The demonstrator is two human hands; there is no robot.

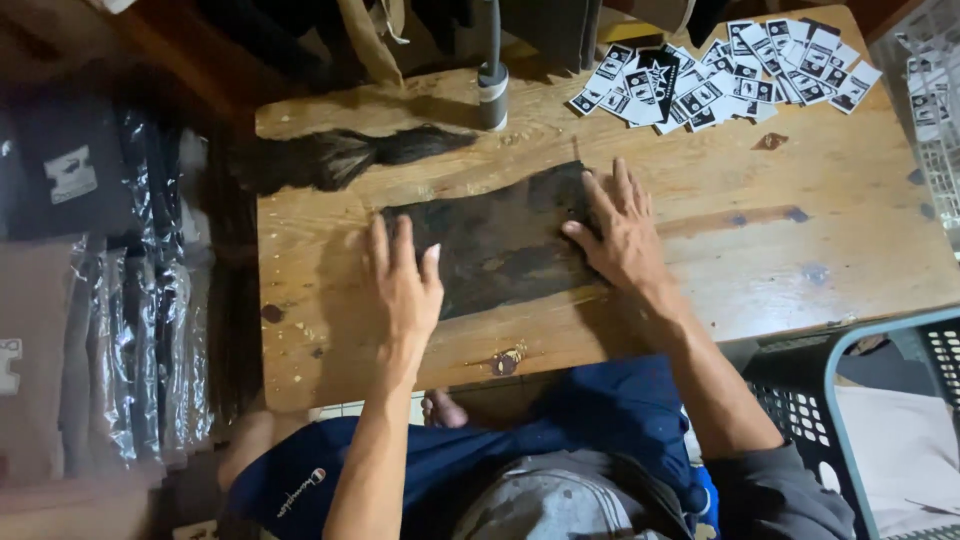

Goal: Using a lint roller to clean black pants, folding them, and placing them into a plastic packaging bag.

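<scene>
A dark, flat folded piece of cloth lies in the middle of a low wooden table. My left hand rests flat on its left end, fingers spread. My right hand presses flat on its right end, fingers apart. Neither hand grips anything.
A pile of black-and-white printed cards covers the table's far right corner. A dark brush and a grey upright pole stand at the far edge. Bagged dark garments lie stacked at left. A plastic basket stands at right.
</scene>
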